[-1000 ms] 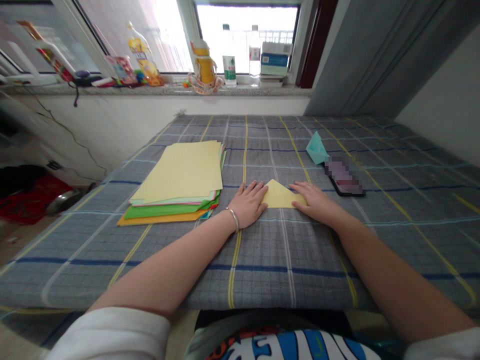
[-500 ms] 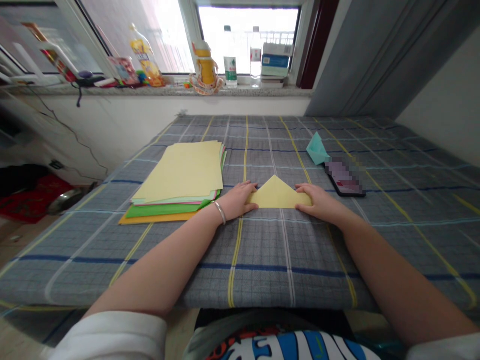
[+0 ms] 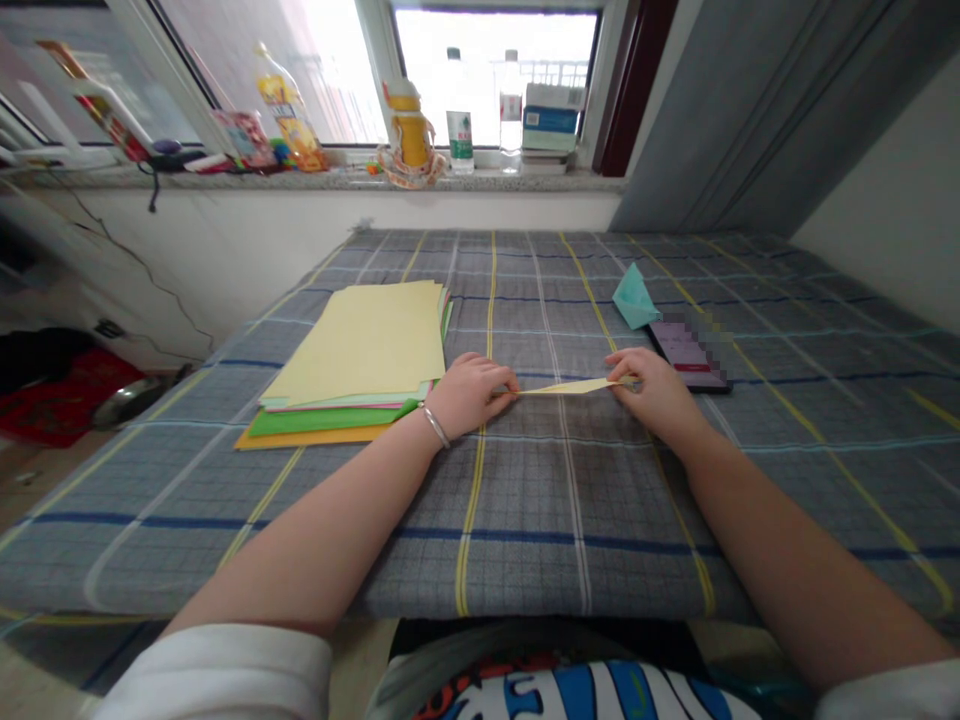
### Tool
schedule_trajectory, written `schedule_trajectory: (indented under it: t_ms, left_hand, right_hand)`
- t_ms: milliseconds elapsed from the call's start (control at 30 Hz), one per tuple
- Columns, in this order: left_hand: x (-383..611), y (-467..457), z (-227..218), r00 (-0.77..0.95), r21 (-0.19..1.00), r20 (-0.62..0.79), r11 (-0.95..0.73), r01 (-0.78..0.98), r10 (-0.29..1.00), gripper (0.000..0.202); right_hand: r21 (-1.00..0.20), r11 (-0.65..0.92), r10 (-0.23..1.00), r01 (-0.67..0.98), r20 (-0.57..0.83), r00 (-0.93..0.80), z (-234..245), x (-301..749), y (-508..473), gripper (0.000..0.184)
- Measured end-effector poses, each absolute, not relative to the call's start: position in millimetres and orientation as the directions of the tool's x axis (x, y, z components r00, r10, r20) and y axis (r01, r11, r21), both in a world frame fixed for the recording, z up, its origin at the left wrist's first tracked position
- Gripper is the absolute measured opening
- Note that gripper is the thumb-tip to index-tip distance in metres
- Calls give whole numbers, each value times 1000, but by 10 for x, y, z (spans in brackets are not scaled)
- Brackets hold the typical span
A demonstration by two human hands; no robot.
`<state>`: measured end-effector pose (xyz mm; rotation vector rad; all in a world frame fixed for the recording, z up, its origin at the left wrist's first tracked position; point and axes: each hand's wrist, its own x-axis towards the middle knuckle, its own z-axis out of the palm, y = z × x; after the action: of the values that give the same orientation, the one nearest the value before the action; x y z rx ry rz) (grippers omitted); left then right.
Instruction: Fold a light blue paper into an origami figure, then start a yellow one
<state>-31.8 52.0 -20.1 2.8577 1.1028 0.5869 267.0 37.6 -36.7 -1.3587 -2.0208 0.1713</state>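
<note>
A folded sheet of yellow paper (image 3: 566,387) is stretched between my two hands, seen nearly edge-on as a thin strip above the cloth. My left hand (image 3: 472,393), with a silver bangle at the wrist, pinches its left end. The right end is gripped between the thumb and fingers of my right hand (image 3: 651,388). Just left of my left hand lies a stack of coloured paper (image 3: 364,340), pale yellow on top with green and orange sheets beneath. A phone (image 3: 686,358) rests beyond my right hand, with a folded turquoise paper piece (image 3: 634,298) touching its far corner.
Grey checked cloth (image 3: 525,560) covers the surface under my arms. Along the windowsill (image 3: 337,182) at the back stand a yellow drinking bottle (image 3: 411,130), clear bottles (image 3: 511,120) and a stack of boxes (image 3: 551,122). A grey curtain (image 3: 720,120) hangs at the right.
The yellow paper lay flat as a triangle under my hands; now it is lifted and tilted edge-on. My fingers have closed on its two ends.
</note>
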Motion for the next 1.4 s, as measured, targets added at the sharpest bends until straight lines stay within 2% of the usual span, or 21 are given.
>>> schedule_trajectory:
  t_ms: [133,233,300,433,600,767,833,1000,1167,1233,1400]
  left_hand:
    - [-279,470,-208,772,113,258,-812,572,580,18]
    - [-232,425,-211,807,77,228,-836,543,545,18]
    - [-210,408,-214,805,78,222,-833,548,550,18]
    - [-209,424,-226,786,135,222,-817,561,577,14]
    - [-221,460,-238,824,166,191,-845,508,533,7]
    - [-208,397,-204,804,121,170,-822,556,569,12]
    - [-197,359,-191,794,92,171,-812,576,583,19]
    - [-88,291,-256,711,91,214,-738,668,670,14]
    - [56,242,-337,542,218,237,-587,779,807,21]
    - [65,229,-322,539,261,215,-580,772,815,28]
    - [-35,215,-224,649,332,168,-662,672,742,41]
  right_hand:
    - [-354,348,874,868,456,-165,-375,2690,424,20]
    - [-256,280,884,925,444,-145,-383,2677,466,19]
    - [-244,264,894,933,425,-142,-401,2666,490,19]
    - [-308,289,907,906,392,-156,-465,2672,505,36]
    - [-382,316,893,868,430,-136,-564,2721,507,54]
    - [-562,284,916,777,398,-47,-676,2762,526,87]
    - [-614,292,919,734,392,-38,-714,2774,530,94]
    - [-706,283,930,649,368,-5,-746,2773,552,97]
    - [-795,195,936,574,325,132,-743,2736,578,90]
    - [-801,201,936,564,327,131,-750,2731,575,88]
    - [-781,251,935,572,348,66,-747,2740,548,89]
